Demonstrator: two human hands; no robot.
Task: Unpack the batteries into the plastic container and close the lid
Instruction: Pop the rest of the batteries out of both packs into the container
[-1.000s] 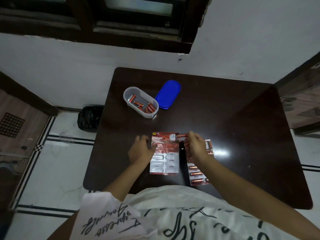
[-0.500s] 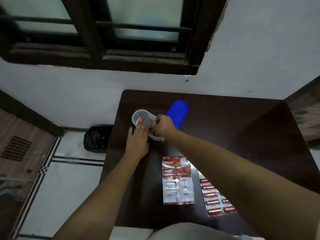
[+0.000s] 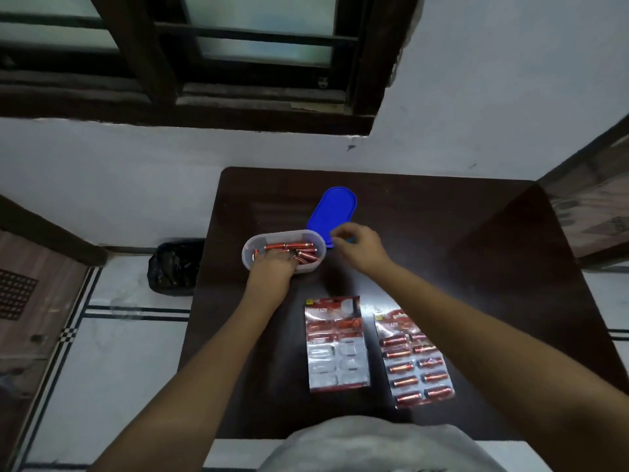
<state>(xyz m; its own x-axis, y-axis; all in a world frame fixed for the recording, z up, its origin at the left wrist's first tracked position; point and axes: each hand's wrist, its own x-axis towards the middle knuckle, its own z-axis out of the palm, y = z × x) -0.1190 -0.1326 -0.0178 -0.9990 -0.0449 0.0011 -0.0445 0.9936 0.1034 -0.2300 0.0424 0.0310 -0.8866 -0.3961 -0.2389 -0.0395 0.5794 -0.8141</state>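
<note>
The clear oval plastic container (image 3: 311, 266) stands at the table's far left with several loose red batteries (image 3: 295, 248) inside. My left hand (image 3: 271, 272) grips its near wall, fingers curled over the rim into it. Just behind lies the blue lid (image 3: 333, 211), flat on the table. My right hand (image 3: 358, 247) hovers at the lid's near end, fingers loosely curled and holding nothing. Two blister packs lie near me: the left pack (image 3: 337, 347) has mostly empty pockets, and the right pack (image 3: 413, 361) holds several batteries.
The dark wooden table (image 3: 476, 267) stands against a white wall under a window. A black bag (image 3: 173, 267) sits on the tiled floor left of the table. The table's right half is bare.
My right hand dropped a battery into the container and drew back right toward the lid. My left hand moved onto the container's near wall, and the container turned crosswise.
</note>
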